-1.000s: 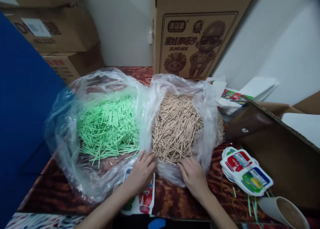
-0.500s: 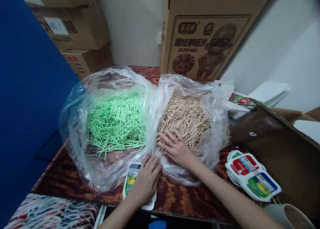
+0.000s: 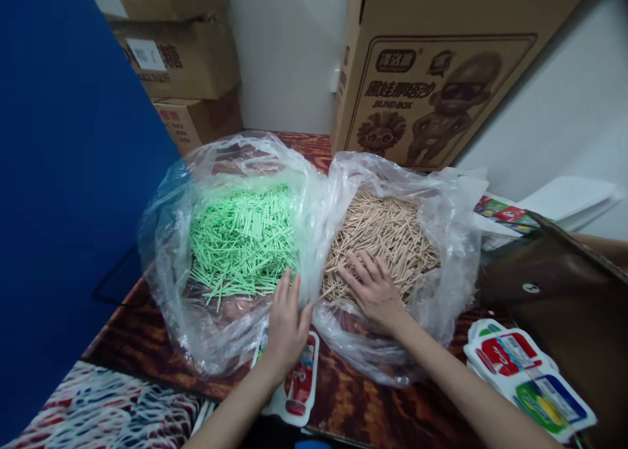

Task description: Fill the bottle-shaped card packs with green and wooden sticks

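Note:
My left hand [image 3: 286, 328] is over the front edge of the left clear plastic bag [image 3: 167, 292], its fingers stretched out toward a heap of thin green sticks [image 3: 245, 233]. Beneath that wrist lies a printed card package [image 3: 303, 387] with red, green and blue pictures, partly covered by my forearm. On a heap of thin brown sticks [image 3: 387, 230] rests my right hand [image 3: 375, 295], fingers spread, in the right clear plastic bag [image 3: 456, 239]. I see no stick gripped in either hand; the undersides of the fingers are hidden.
Stacked printed packages [image 3: 527, 374] lie at the right beside an open cardboard box [image 3: 549, 292]. Behind the bags stands a large printed carton [image 3: 441, 95]; stacked cartons [image 3: 186, 56] are at the back left. A blue panel [image 3: 63, 174] borders the wood-patterned table [image 3: 353, 410] on the left.
My left hand has come off the printed package's middle and reached forward to the green sticks, its fingers straightening. The right hand stays on the brown sticks. The view has shifted left.

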`<state>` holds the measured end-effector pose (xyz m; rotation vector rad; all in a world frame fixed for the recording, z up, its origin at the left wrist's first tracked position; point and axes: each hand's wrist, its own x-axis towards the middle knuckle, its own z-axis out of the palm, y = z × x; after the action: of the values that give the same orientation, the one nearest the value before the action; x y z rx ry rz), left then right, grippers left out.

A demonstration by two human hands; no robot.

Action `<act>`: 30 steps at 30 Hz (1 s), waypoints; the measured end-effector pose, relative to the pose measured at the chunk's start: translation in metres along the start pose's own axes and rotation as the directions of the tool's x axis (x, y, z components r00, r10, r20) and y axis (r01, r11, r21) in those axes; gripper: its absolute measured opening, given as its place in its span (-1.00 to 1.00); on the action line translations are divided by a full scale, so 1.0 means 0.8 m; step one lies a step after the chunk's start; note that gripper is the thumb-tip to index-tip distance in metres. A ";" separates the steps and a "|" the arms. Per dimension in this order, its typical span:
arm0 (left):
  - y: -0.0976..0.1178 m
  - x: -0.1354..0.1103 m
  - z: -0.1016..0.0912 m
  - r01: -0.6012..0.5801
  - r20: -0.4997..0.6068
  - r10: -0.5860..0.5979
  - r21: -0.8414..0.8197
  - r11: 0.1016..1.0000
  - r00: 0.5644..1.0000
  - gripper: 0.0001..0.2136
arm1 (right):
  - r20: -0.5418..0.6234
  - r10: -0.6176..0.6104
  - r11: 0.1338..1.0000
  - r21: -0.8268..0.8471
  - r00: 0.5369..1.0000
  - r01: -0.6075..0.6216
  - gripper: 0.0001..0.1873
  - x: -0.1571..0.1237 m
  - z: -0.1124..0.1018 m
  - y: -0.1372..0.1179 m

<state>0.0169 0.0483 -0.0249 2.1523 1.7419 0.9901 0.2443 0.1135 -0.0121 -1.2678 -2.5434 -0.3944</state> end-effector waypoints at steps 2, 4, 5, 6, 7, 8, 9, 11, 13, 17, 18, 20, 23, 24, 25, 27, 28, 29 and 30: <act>0.004 0.017 0.024 -0.051 0.068 0.049 0.019 0.999 0.996 -0.43 | -0.001 0.038 0.999 0.000 0.999 -0.038 -0.49 0.006 0.003 0.002; 0.009 0.026 0.047 -0.174 0.186 0.160 0.064 0.983 0.969 -0.37 | 0.010 0.064 0.998 0.022 0.998 -0.064 -0.50 0.010 0.002 0.003; 0.012 0.028 0.055 -0.208 0.225 0.183 0.089 0.974 0.957 -0.35 | 0.010 0.082 0.996 0.037 0.997 -0.083 -0.52 0.012 -0.001 0.002; 0.015 0.028 0.059 -0.227 0.254 0.193 0.109 0.968 0.948 -0.33 | -0.001 0.108 0.993 0.053 0.994 -0.108 -0.55 0.013 -0.005 -0.001; 0.018 0.027 0.060 -0.227 0.270 0.188 0.122 0.966 0.944 -0.32 | -0.026 0.144 0.987 0.070 0.989 -0.142 -0.57 0.015 -0.011 -0.006; 0.021 0.025 0.059 -0.215 0.278 0.174 0.126 0.968 0.945 -0.33 | -0.062 0.184 0.980 0.089 0.981 -0.179 -0.59 0.017 -0.017 -0.013; 0.023 0.023 0.054 -0.199 0.282 0.159 0.121 0.972 0.946 -0.35 | -0.104 0.221 0.971 0.110 0.970 -0.210 -0.60 0.019 -0.023 -0.022; 0.027 0.017 0.039 -0.177 0.280 0.144 0.095 0.980 0.949 -0.42 | -0.170 0.227 0.968 0.148 0.959 -0.203 -0.59 0.026 -0.029 -0.043; 0.026 0.008 0.018 -0.177 0.271 0.156 0.056 0.983 0.950 -0.55 | -0.158 0.100 0.983 0.171 0.982 -0.072 -0.58 0.036 -0.024 -0.063; -0.002 -0.019 -0.026 -0.161 0.225 0.155 0.006 0.987 0.962 -0.74 | -0.037 -0.063 0.980 0.186 0.997 0.069 -0.67 0.052 0.007 -0.075; -0.013 -0.027 -0.035 -0.135 0.203 0.129 0.016 0.991 0.971 -0.74 | -0.023 -0.047 0.981 0.185 0.999 0.050 -0.68 0.054 0.012 -0.074; -0.035 -0.041 -0.048 -0.090 0.149 0.081 0.053 0.995 0.986 -0.69 | -0.022 -0.014 0.982 0.190 1.000 0.018 -0.70 0.056 0.013 -0.074; -0.053 -0.053 -0.053 -0.027 0.103 0.013 0.130 0.991 0.995 -0.55 | -0.049 0.012 0.972 0.234 0.999 0.000 -0.72 0.050 -0.005 -0.094; -0.055 -0.054 -0.052 -0.019 0.109 0.003 0.147 0.989 0.994 -0.55 | -0.038 0.014 0.966 0.258 0.999 -0.004 -0.73 0.046 -0.012 -0.105; -0.055 -0.055 -0.050 -0.022 0.121 0.003 0.158 0.987 0.993 -0.59 | -0.008 0.014 0.959 0.285 1.000 -0.011 -0.75 0.039 -0.018 -0.119; -0.053 -0.053 -0.046 -0.043 0.147 0.018 0.166 0.985 0.989 -0.68 | 0.081 0.016 0.940 0.338 0.997 -0.042 -0.78 0.023 -0.024 -0.146; -0.052 -0.052 -0.044 -0.051 0.156 0.025 0.168 0.984 0.988 -0.70 | 0.120 0.029 0.933 0.353 0.992 -0.070 -0.81 0.015 -0.025 -0.158; -0.052 -0.051 -0.042 -0.054 0.158 0.027 0.170 0.984 0.987 -0.71 | 0.148 0.046 0.928 0.360 0.988 -0.097 -0.83 0.007 -0.024 -0.168; -0.053 -0.050 -0.041 -0.052 0.157 0.025 0.172 0.984 0.987 -0.70 | 0.169 0.069 0.926 0.357 0.983 -0.126 -0.81 -0.001 -0.023 -0.176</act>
<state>-0.0394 0.0148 -0.0381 2.3085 1.7787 0.6786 0.1331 0.0249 -0.0126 -1.3110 -2.5033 0.2030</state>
